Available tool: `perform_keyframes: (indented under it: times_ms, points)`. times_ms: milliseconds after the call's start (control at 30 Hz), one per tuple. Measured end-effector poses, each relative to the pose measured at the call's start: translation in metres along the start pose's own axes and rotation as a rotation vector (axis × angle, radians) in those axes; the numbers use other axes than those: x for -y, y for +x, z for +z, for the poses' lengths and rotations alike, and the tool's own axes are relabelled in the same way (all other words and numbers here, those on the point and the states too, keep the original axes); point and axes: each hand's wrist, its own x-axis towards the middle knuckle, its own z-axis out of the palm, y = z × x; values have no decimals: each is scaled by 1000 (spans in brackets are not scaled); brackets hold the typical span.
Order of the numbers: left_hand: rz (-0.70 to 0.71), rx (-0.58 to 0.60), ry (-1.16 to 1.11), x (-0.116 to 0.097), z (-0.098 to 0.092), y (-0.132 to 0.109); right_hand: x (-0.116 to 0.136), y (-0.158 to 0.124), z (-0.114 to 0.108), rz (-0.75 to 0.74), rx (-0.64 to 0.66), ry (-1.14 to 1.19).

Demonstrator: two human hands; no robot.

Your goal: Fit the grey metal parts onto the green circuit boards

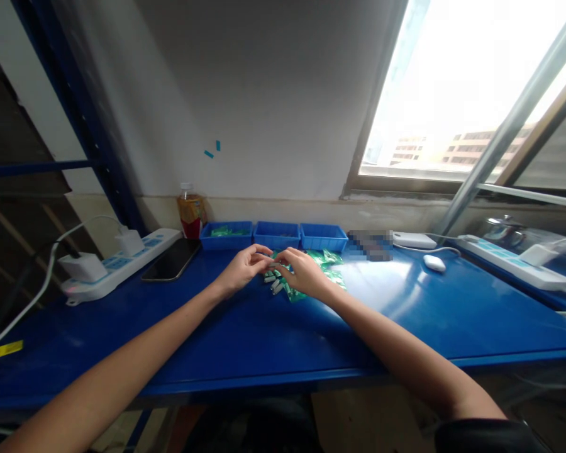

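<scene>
My left hand (244, 270) and my right hand (303, 272) meet over the table, thumbs and fingers pinched together. Between the fingertips is a thin, small, pale piece (274, 263), too small to name and partly hidden by the fingers. Beneath and beside my right hand lie several shiny green packets (327, 257). Small whitish cylindrical pieces (277, 287) are scattered just below my fingertips. Behind the hands, three blue bins stand in a row: the left bin (227, 245) has green packets in it, then come the middle bin (277, 241) and the right bin (324, 241).
On the blue table (245, 352), a phone (172, 261) and a power strip (117, 267) with plugs lie left. A bottle (191, 211) stands against the wall. Rightward are a white power bank (414, 240), an earbud case (434, 263) and another power strip (514, 261).
</scene>
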Motion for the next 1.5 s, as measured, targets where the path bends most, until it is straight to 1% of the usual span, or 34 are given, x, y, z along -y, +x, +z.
perform_keyframes:
  times_ms: [100,267,333,467,633,733,933,1033,1167,1267,1367,1500]
  points:
    - [48,24,82,3,0,-7,-1,-2,2,36,-14,22]
    - [194,1,432,-2,-2,-20,0,-4,6,2,10,90]
    - [224,-17,500,-4,-2,-21,1,-5,7,8,-1,105]
    - [222,-71,470,-5,-2,-21,4,-5,5,23,-30,181]
    - [193,-39,381,-8,-1,-22,8,-4,6,55,-117,267]
    - [181,-35,362,-10,-1,-23,9,-4,6,47,-152,267]
    - [166,-38,340,-10,-1,-23,8,-5,6,26,-179,203]
    - [172,-28,355,-11,-2,-23,6,-6,6,12,-165,207]
    - [196,3,424,-11,-5,-23,5,-6,6,7,-90,231]
    - [244,34,509,-12,-6,-24,5,-5,6,15,-51,205]
    - [297,19,570,-15,-6,-25,6,-5,5,26,-30,180]
    - [313,20,593,-18,-6,-25,6,-4,5,46,-15,170]
